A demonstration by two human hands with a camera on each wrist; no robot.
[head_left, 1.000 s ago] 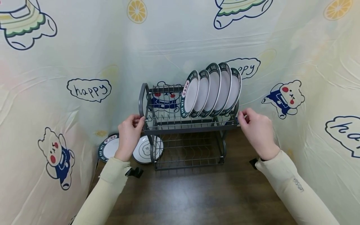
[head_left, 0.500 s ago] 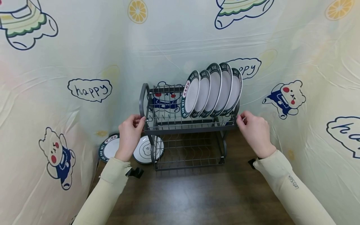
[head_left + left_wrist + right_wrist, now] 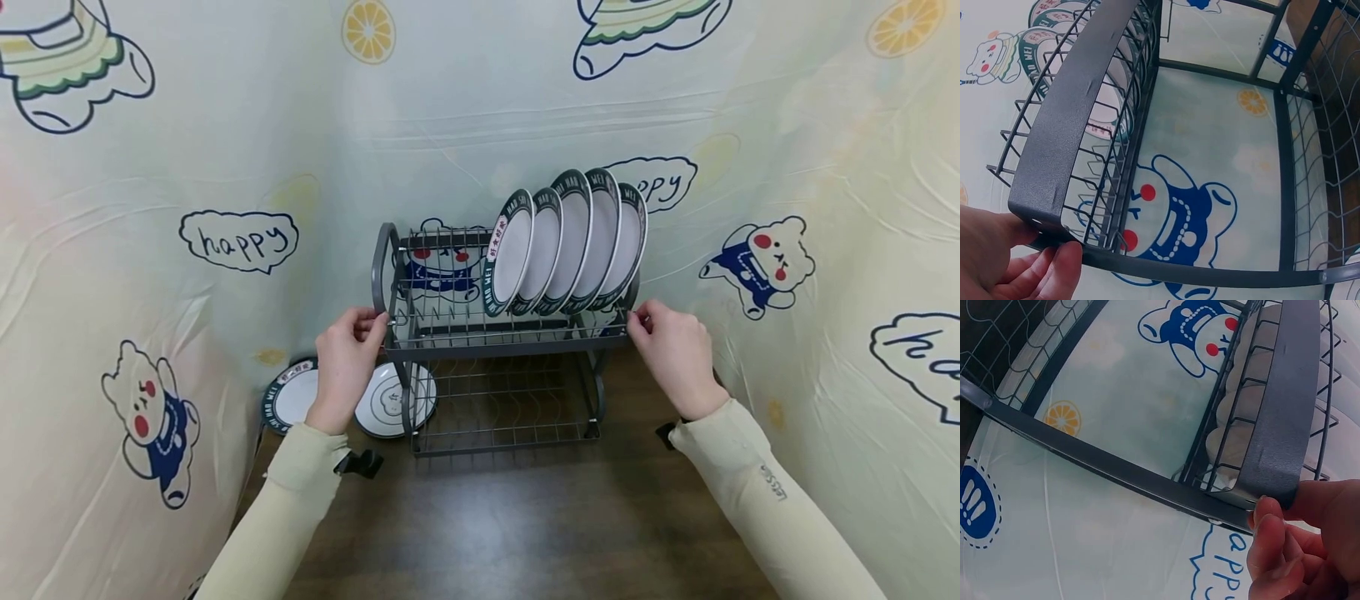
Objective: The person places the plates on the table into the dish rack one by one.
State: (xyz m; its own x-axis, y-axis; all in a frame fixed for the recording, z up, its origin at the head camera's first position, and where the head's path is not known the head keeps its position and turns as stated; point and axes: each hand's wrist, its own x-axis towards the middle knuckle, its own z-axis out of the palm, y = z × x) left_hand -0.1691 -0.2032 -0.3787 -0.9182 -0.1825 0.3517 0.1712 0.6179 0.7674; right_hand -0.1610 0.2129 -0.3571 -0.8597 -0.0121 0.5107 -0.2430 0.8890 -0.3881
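A two-tier dark grey dish rack (image 3: 510, 345) stands on the brown wooden table. My left hand (image 3: 341, 367) grips the left front corner of its upper tier; in the left wrist view, thumb and fingers pinch the flat front bar (image 3: 1079, 106) where it meets the side frame. At the opposite corner, my right hand (image 3: 675, 358) pinches the same bar's right end (image 3: 1282, 412) between thumb and curled fingers. Several white plates (image 3: 513, 254) with dark green lettered rims stand on edge, slightly tilted, in the right half of the upper tier. The lower tier holds nothing visible.
On the table (image 3: 480, 525) left of the rack lie a green-rimmed plate (image 3: 294, 397), partly behind my left hand, and a white plate (image 3: 386, 400), partly behind the rack's leg. Pale printed cloth (image 3: 450, 108) hangs behind and on both sides.
My right hand has moved left and slightly down, its fingers closing onto the rack's right front corner. My left hand, the rack and the plates stay essentially in place.
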